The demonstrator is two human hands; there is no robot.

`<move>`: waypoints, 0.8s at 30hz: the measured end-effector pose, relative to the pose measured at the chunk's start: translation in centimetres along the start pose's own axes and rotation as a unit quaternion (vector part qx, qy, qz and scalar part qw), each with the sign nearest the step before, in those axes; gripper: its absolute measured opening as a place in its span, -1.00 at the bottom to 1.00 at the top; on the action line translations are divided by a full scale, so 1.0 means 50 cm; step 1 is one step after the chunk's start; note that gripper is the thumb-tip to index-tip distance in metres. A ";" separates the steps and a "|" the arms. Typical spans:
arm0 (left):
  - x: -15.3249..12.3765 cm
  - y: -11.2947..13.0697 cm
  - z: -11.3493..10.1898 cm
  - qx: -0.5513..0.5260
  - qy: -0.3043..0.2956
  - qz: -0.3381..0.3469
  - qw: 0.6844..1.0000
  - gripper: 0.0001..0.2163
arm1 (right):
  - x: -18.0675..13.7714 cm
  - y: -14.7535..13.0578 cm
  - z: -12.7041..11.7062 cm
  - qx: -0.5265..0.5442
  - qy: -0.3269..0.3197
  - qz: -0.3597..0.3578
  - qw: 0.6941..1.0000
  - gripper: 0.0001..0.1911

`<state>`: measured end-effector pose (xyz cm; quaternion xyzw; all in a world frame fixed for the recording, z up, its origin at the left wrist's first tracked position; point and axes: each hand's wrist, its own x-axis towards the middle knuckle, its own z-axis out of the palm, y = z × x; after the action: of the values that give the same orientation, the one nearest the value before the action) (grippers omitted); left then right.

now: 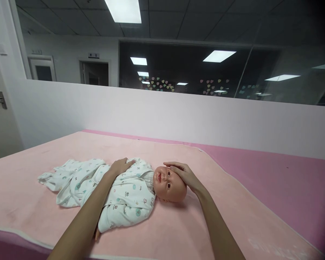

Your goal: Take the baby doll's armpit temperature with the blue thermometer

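A doll [130,191] in a printed white suit lies at lower centre on a pink blanket [178,231]. The left hand [121,167] rests flat on its chest; the right hand [184,175] cups its head [169,184]. A glass partition [206,72] behind carries heart stickers [157,83]. No readable writing.

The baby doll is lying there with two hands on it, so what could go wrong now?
1. The right hand only cups the top of the doll's head, so the head might roll sideways if that hand slips.
2. The left hand lies flat on the doll's chest over the white printed suit, and a pull could bunch the loose cloth.
3. The doll lies near the front edge of the pink blanket, so a tug toward the person could slide it off.
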<state>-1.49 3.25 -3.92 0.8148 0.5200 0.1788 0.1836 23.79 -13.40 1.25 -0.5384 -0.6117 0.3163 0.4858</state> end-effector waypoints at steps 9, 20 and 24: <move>0.001 0.000 0.000 0.007 0.000 0.001 1.000 -0.39 | 0.004 0.013 -0.003 0.012 -0.015 -0.014 1.000 -0.73; -0.002 0.004 -0.003 0.015 -0.002 0.000 1.000 -0.41 | 0.004 0.017 -0.001 0.044 -0.048 -0.005 0.998 -0.69; 0.001 0.003 -0.002 0.020 -0.006 -0.008 1.000 -0.39 | 0.004 0.017 0.002 0.051 -0.055 0.012 0.997 -0.66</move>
<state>-1.40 3.25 -3.75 0.8150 0.5290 0.1621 0.1721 23.99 -13.02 0.48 -0.5018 -0.6140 0.3821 0.4745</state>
